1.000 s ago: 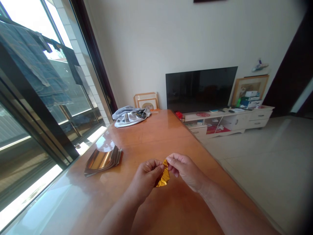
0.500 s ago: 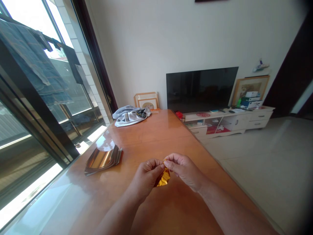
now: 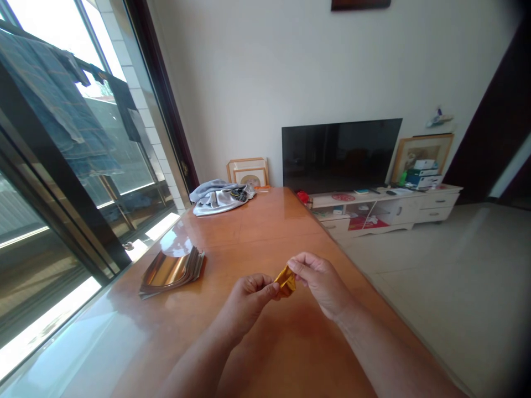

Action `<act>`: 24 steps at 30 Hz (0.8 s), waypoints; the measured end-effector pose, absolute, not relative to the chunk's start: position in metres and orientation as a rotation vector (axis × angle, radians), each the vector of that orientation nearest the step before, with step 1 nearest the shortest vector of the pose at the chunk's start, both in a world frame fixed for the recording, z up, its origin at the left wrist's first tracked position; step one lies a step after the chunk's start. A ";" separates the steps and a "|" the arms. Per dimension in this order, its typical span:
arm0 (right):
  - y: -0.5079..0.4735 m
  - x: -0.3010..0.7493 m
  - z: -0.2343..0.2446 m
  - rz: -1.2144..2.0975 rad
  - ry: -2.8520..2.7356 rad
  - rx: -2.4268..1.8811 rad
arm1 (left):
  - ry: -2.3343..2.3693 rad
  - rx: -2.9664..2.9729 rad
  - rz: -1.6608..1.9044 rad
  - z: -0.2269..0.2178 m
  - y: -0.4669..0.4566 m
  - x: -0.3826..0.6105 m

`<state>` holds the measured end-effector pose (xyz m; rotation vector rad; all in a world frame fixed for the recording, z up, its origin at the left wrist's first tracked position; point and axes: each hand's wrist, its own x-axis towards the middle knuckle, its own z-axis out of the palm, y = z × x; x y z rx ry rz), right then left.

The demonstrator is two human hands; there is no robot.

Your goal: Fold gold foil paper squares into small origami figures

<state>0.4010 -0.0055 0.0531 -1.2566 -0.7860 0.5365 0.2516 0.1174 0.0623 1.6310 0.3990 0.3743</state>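
Note:
Between my two hands is a piece of gold foil paper (image 3: pixel 286 284), folded and creased, held above the table. My left hand (image 3: pixel 251 298) pinches its lower left end between thumb and fingers. The upper right corner is gripped by the thumb and fingertips of my right hand (image 3: pixel 317 279). To the left on the wooden table (image 3: pixel 265 232) lies a curved stack of shiny gold foil sheets (image 3: pixel 168 271), apart from both hands.
A heap of grey cloth (image 3: pixel 222 199) lies at the table's far end, with framed pictures (image 3: pixel 249 172) behind it. Beyond the table's right edge stand a low white cabinet (image 3: pixel 398 213) and a television (image 3: pixel 340 155). A glass sliding door (image 3: pixel 53 221) runs along the left.
My right hand has moved slightly up and away from the left, and the foil now stretches between both hands instead of hanging below the fingertips. The view has tilted a little.

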 end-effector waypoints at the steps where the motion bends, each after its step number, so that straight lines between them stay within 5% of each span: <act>1: -0.006 0.403 0.054 0.534 -0.771 -1.248 | 0.399 1.660 0.378 0.063 0.118 0.251; 24: -0.007 0.415 0.050 0.544 -0.811 -1.233 | 0.385 1.634 0.237 0.063 0.122 0.246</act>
